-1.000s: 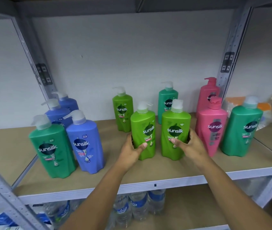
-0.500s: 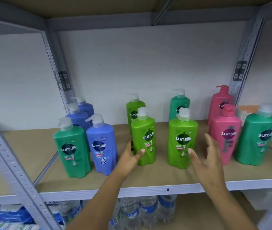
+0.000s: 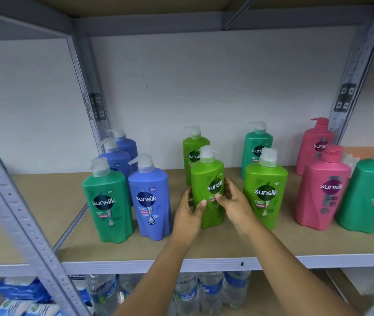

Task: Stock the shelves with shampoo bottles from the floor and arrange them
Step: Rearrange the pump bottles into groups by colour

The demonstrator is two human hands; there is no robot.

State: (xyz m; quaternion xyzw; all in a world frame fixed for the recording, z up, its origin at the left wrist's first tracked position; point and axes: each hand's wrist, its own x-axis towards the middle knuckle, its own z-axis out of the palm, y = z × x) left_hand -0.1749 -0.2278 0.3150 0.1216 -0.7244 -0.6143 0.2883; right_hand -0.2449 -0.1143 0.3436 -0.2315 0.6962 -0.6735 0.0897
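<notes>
We see even, soft, fairly bright light; no harsh glare. Faint shadows under bottles on shelf [image 3: 227, 245]. Wide-angle bend warps uprights at edges. Slight motion blur throughout; right-edge bottles and lower-shelf goods smeared.

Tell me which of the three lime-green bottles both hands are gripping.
The front-left lime-green bottle: the left hand and right hand grip its sides. The front-right and rear one stand untouched.

The shampoo bottles [image 3: 207, 192] are smooth, faintly glossy plastic (pump caps a paler, translucent plastic); the shelf board [image 3: 227, 244] beneath them looks matt, like unfinished fibreboard; its front rail [image 3: 122, 266] is grey painted metal; below it, water bottles [image 3: 209, 290] are clear plastic.
</notes>
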